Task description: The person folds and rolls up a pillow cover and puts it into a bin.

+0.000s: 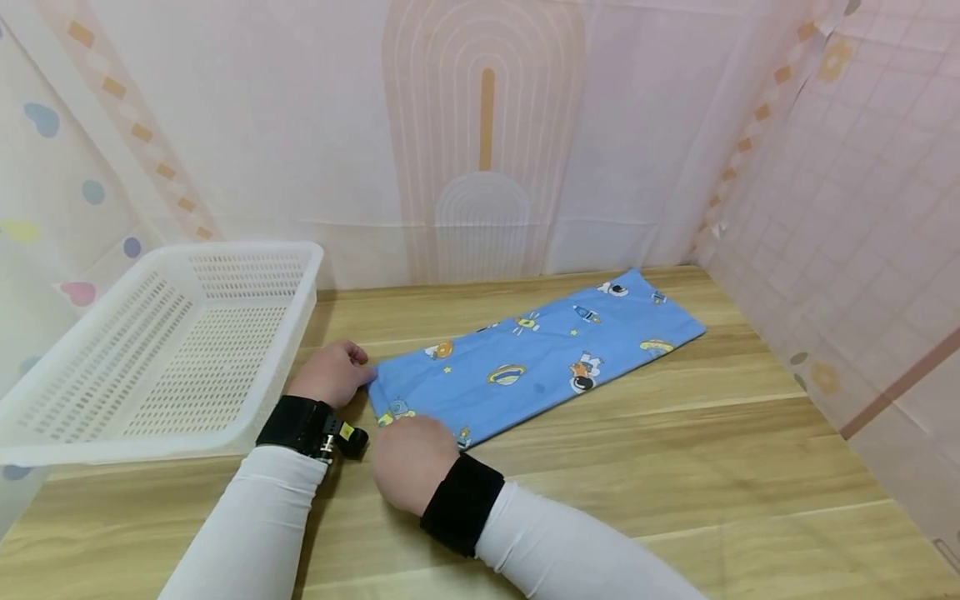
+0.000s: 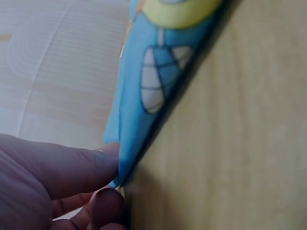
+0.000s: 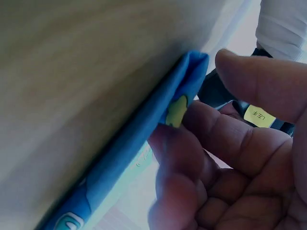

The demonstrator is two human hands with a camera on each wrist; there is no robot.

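Blue folded cotton cloth with space cartoons (image 1: 536, 362) lies on the wooden tabletop (image 1: 675, 467), long axis running toward two o'clock. My left hand (image 1: 330, 373) pinches its near corner; my right hand (image 1: 411, 460) grips the adjoining one.

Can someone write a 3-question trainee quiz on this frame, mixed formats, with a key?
1. True or false: the blue printed cloth lies inside the white basket.
2. Which hands touch the cloth's near end? A) left only B) right only C) both
3. Fill in: the basket stands to the ___ of the cloth, on the person's own side.

Key
1. False. The cloth lies folded flat on the wooden table, beside the basket.
2. C. The left hand pinches one corner, as the left wrist view shows; the right hand has its fingers at the other corner.
3. left
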